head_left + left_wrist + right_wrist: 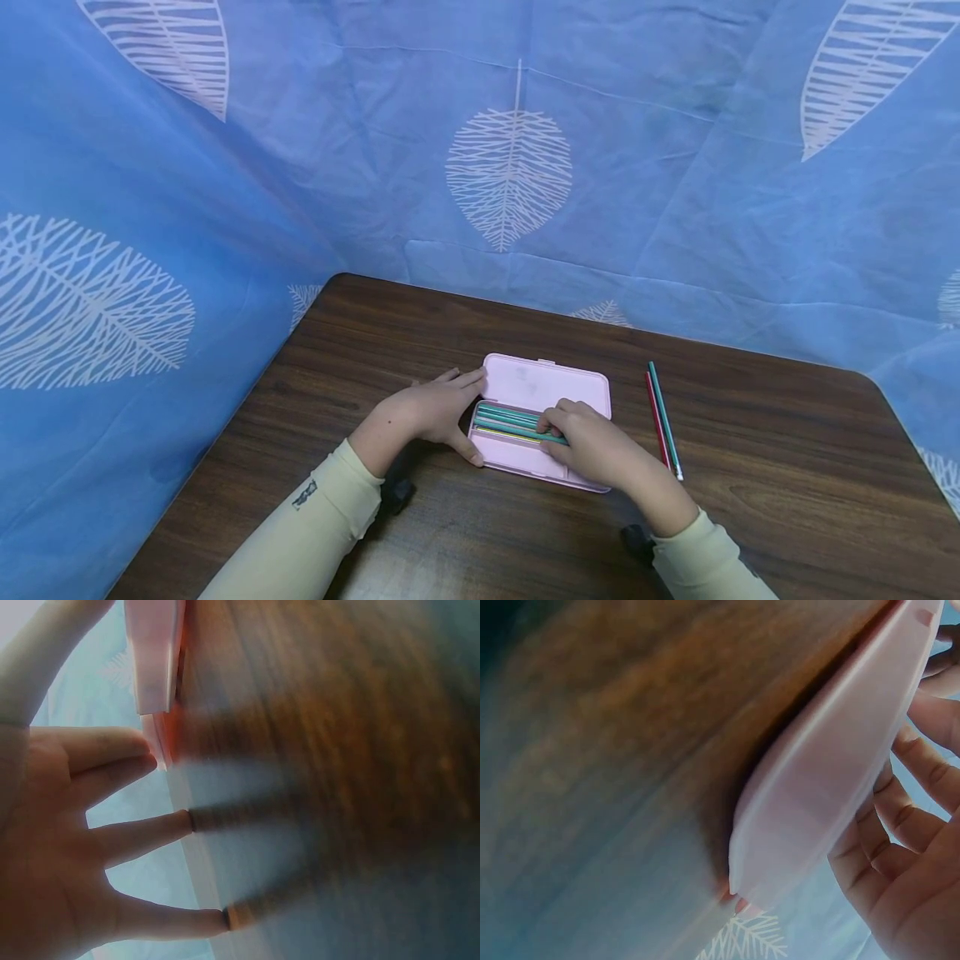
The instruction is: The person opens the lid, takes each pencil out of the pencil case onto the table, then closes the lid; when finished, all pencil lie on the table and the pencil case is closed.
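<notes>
A pink pencil case (pixel 540 379) lies on the table with its lid folded back; in the right wrist view its pale side wall (pixel 810 780) fills the middle. Several green pencils (pixel 504 413) and a yellow one lie lengthwise in its tray. My left hand (pixel 435 410) rests at the case's left end, fingers spread and straight, thumb by the near corner. The left wrist view has these fingers beside the case's end (pixel 154 667). Over the tray's right part, my right hand (pixel 588 437) pinches the end of a green pencil (pixel 517 431) with curled fingers. Its fingertips are partly hidden.
To the right of the case, a red pencil (pixel 658 417) and a green pencil (pixel 664 408) lie side by side on the dark wooden table (pixel 780 433). A blue cloth (pixel 637 167) with white leaf patterns hangs behind the table and along its left side.
</notes>
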{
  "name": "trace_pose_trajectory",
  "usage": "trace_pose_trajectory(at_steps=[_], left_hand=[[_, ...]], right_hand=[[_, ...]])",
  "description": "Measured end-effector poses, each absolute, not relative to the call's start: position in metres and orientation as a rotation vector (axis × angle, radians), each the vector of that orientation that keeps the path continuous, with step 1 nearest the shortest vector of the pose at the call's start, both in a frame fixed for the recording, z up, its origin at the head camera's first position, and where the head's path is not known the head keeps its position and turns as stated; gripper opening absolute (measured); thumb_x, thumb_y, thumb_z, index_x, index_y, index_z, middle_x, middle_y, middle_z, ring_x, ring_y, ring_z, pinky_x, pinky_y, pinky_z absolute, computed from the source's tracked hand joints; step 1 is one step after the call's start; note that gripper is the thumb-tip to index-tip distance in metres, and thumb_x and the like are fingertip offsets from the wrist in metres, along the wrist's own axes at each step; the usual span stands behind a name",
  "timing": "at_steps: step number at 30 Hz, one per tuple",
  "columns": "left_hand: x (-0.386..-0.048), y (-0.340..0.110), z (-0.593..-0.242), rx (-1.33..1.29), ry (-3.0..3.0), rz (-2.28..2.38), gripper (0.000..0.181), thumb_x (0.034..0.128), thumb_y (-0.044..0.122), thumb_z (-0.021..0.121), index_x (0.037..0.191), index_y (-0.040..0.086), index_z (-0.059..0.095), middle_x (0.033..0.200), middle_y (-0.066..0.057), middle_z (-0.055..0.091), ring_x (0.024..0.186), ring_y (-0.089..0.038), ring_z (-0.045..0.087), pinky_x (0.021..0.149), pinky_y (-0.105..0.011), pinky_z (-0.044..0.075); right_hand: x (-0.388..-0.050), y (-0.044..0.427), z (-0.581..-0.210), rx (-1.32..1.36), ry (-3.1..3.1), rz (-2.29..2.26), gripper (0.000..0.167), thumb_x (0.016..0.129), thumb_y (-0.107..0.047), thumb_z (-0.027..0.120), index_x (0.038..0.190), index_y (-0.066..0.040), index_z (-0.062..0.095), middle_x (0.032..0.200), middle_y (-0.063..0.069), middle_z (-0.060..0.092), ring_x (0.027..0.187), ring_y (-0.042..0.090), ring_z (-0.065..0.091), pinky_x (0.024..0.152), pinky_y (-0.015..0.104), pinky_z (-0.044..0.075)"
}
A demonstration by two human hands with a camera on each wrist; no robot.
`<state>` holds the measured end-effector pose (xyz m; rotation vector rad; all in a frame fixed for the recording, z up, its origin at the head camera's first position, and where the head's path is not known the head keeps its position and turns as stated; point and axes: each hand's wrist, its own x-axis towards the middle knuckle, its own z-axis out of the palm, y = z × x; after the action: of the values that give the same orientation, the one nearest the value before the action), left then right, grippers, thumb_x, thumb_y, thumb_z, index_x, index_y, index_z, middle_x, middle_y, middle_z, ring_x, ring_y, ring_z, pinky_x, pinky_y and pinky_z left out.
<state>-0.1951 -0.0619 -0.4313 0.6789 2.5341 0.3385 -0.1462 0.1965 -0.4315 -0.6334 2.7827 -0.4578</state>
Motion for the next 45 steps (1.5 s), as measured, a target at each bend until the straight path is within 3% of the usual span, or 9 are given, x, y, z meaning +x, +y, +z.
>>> trace_pose_trajectory(at_steps=[20,37,45], left_hand=[[-0.1968,-0.0638,-0.4367,0.676,2.542,0.336,0.125,0.0765,0.066,0.089,0.173,0.020,0.023,0.183,0.003,0.016,0.170,-0.035,0.017,0.122,-0.081,0.027],[-0.1966,-0.0645,-0.4359,0.679,2.541,0.333,0.125,0.0777,0.067,0.088,0.173,0.019,0.022,0.183,0.003,0.015,0.170,-0.035,0.016,0.121,-0.082,0.027],[-0.1960,-0.0637,-0.4353,0.683,2.544,0.321,0.125,0.0771,0.068,0.088,0.172,0.019,0.024,0.183,0.002,0.016,0.169,-0.036,0.017,0.120,-0.082,0.028]], right_hand=[[-0.1514,0.1984,-0.4328,-0.644,2.706,-0.527,0.011,0.100,-0.020,0.077,0.106,-0.016,0.068,0.086,-0.005,0.053,0.082,0.012,0.046,0.074,0.030,0.040],[-0.1526,0.2025,-0.4366,-0.768,2.719,-0.535,0.005,0.102,-0.016,0.073,0.106,-0.019,0.070,0.083,-0.007,0.049,0.074,0.006,0.043,0.067,0.025,0.037],[-0.1499,0.2006,-0.4332,-0.754,2.787,-0.468,0.008,0.101,-0.016,0.074,0.109,-0.019,0.073,0.084,-0.009,0.053,0.077,0.006,0.046,0.070,0.026,0.041]])
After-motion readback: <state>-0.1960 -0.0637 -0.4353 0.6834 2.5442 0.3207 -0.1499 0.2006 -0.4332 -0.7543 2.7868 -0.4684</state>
